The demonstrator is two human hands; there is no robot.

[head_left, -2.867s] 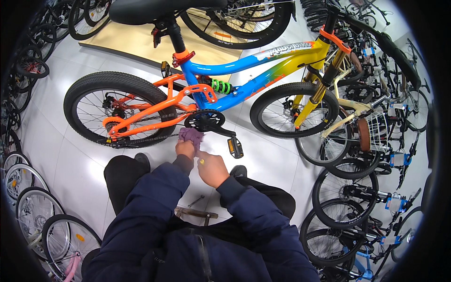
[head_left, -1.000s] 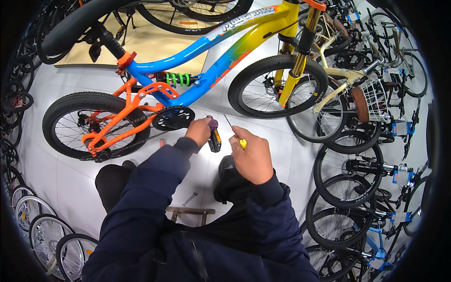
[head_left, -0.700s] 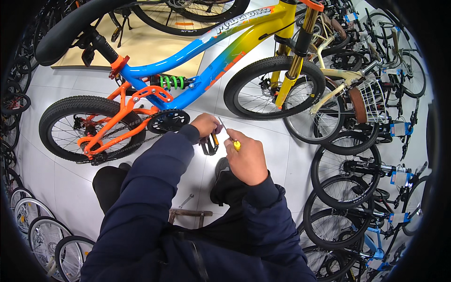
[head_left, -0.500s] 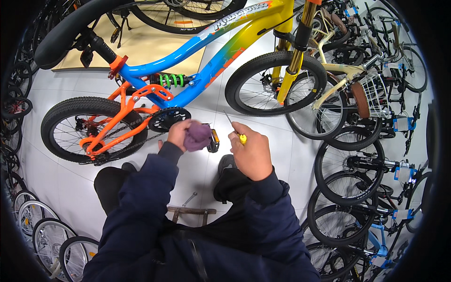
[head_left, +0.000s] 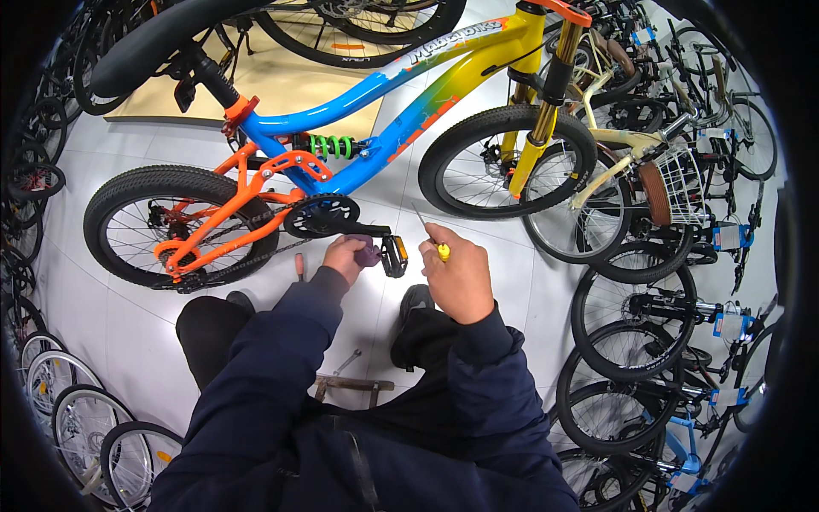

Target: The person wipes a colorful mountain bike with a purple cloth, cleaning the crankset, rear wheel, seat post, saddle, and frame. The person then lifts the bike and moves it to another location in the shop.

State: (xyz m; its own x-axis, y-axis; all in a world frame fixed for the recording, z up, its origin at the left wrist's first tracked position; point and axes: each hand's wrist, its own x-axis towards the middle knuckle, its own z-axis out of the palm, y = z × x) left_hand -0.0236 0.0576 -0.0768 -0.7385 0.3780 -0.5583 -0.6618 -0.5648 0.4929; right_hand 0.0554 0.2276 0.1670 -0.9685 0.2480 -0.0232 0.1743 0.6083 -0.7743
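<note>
A bicycle with a blue and yellow frame (head_left: 363, 175) and an orange rear end stands across the floor ahead of me. My left hand (head_left: 344, 258) is closed round a bunched purple cloth (head_left: 368, 253), right beside the crank and the pedal (head_left: 395, 255) with its amber reflector. Whether the cloth touches the pedal I cannot tell. To the right of the pedal, my right hand (head_left: 459, 271) grips a screwdriver (head_left: 444, 253) by its yellow handle. Its thin shaft points up and away, toward the floor near the front wheel (head_left: 508, 162).
A red-handled tool (head_left: 299, 266) lies left of my left hand. Between my legs are a wrench (head_left: 347, 362) and a low wooden stool (head_left: 354, 384). Rows of bicycles line the right side, one with a white wire basket (head_left: 682, 183). Loose wheels (head_left: 90, 427) stand at lower left.
The purple cloth, spread fuller before, is now more crumpled in my left hand, which sits slightly lower and to the right. The red-handled tool shows more fully. My right hand hardly moved.
</note>
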